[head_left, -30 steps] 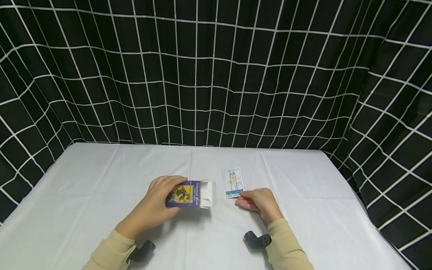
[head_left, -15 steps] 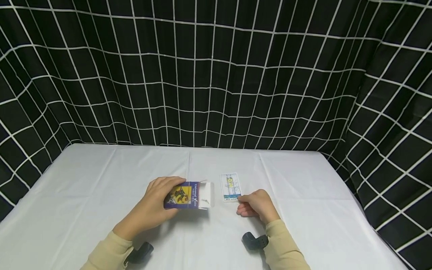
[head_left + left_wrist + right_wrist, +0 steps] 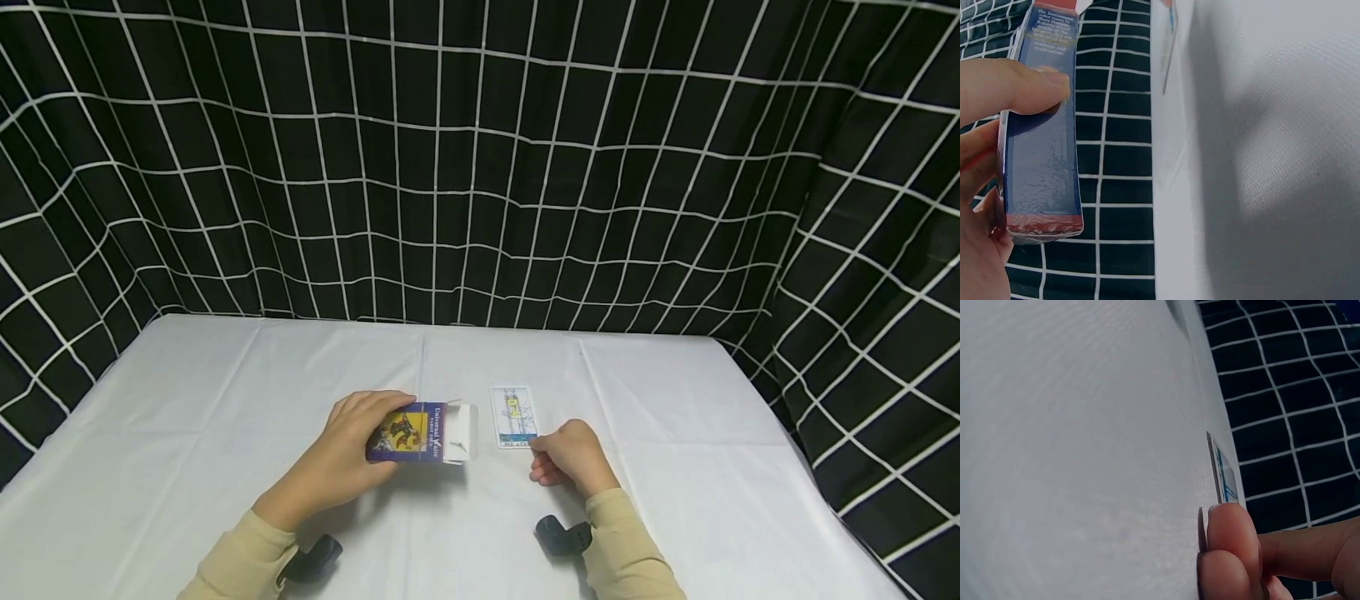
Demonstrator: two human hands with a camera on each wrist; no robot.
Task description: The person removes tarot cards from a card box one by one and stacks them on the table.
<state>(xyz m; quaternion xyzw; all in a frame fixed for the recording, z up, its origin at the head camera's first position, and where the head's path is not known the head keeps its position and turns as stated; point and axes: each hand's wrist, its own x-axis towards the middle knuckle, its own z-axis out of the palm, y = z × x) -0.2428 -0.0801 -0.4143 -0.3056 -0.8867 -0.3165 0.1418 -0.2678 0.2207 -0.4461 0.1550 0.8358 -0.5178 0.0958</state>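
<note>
My left hand [image 3: 351, 450] grips a blue tarot card box [image 3: 408, 433] tilted over the table, thumb on one narrow side and fingers on the other. The box has a yellow picture on its front, and its white end flaps [image 3: 459, 433] stand open toward the right. In the left wrist view my thumb presses the printed blue side of the box [image 3: 1044, 156]. To the right of the box lies a tarot card [image 3: 513, 412], face up, with a blue band near its lower end. My right hand [image 3: 576, 457] pinches its lower right corner; in the right wrist view the curled fingers hide that corner.
A white cloth covers the table [image 3: 225, 392]. Behind and beside it hangs a black curtain [image 3: 457, 167] with a white grid. Dark wrist cameras [image 3: 561, 536] sit below both wrists, close above the cloth.
The card has shifted slightly toward me with my right hand; the edge that stuck out beneath it at its left no longer shows. My left hand and the box have stayed nearly still.
</note>
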